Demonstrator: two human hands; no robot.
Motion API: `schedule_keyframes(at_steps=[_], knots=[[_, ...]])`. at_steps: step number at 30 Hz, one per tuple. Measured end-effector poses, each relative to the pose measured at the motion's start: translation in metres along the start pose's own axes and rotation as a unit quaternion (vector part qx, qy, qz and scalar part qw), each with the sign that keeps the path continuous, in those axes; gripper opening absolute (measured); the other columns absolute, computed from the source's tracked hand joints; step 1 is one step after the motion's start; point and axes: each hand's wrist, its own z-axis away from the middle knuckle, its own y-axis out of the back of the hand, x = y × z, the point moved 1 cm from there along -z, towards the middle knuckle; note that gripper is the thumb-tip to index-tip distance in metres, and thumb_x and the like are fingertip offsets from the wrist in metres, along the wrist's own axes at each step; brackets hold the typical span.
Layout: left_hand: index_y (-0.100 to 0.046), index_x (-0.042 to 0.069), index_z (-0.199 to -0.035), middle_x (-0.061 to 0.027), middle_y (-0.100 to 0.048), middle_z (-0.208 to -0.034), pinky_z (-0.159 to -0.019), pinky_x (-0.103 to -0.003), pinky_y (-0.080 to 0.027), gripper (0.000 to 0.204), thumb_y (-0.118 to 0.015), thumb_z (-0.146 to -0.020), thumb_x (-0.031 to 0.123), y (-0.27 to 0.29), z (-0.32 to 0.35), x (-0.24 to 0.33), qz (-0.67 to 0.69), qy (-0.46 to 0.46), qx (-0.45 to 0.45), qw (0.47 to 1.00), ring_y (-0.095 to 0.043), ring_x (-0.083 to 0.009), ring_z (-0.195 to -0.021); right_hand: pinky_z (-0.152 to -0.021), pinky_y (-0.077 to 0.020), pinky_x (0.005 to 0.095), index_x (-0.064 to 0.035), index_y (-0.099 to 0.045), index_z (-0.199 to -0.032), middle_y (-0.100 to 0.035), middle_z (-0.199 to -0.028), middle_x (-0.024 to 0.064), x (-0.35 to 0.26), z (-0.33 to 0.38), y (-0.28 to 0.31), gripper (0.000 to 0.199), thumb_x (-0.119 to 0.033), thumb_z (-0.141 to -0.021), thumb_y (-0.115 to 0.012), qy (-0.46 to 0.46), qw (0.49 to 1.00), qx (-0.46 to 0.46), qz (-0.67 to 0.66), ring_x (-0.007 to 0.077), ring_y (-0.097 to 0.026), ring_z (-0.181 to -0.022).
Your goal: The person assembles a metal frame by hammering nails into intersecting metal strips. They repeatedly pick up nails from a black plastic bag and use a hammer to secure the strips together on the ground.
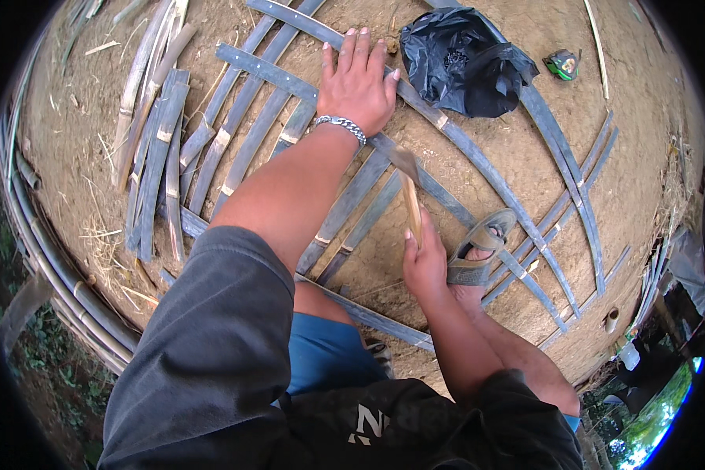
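Note:
My left hand (358,86) lies flat with its fingers stretched out, pressing on split bamboo slats. A wooden-handled hammer (412,205) is gripped in my right hand (427,262); its head is blurred, over or against a crosswise slat (450,202). That slat lies across several upright slats (352,196), making a lattice on the ground. Another long curved slat (482,160) runs from beyond my left fingers toward the lower right. My sandaled foot (478,254) rests by the crosswise slat, close to my right hand.
A crumpled black plastic bag (462,66) lies beyond my hands, with a green and black tape measure (562,64) to its right. Loose bamboo strips (160,149) are piled at the left. Bamboo poles (70,282) line the left edge of the dirt ground (603,258).

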Motion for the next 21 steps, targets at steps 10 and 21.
schedule_keyframes(at_steps=[10, 21], knots=[[-0.055, 0.005, -0.143, -0.0177, -0.053, -0.153, -0.127, -0.053, -0.024, 0.042, -0.05, -0.104, 0.021, 0.005, 0.004, -0.003, 0.089, 0.0, 0.08, 0.993, -0.042, -0.0362, -0.148, -0.098, -0.0506, 0.0484, 0.0035, -0.043, -0.151, -0.061, -0.13, 0.0326, -0.002, -0.001, 0.014, 0.053, -0.015, -0.104, -0.058, 0.044, 0.99, 0.118, -0.059, 0.0484, -0.063, -0.113], [-0.065, 0.0, -0.114, -0.0192, -0.064, -0.115, -0.102, -0.046, -0.044, 0.022, -0.057, -0.094, 0.006, 0.008, 0.009, -0.025, 0.26, 0.07, 0.234, 0.934, -0.059, -0.0392, -0.112, -0.064, -0.0554, 0.0325, -0.0005, -0.036, -0.154, -0.065, -0.106, 0.0097, -0.013, -0.104, 0.005, 0.061, -0.012, -0.102, -0.066, -0.114, 0.908, 0.127, -0.384, 0.0162, -0.065, -0.074]])
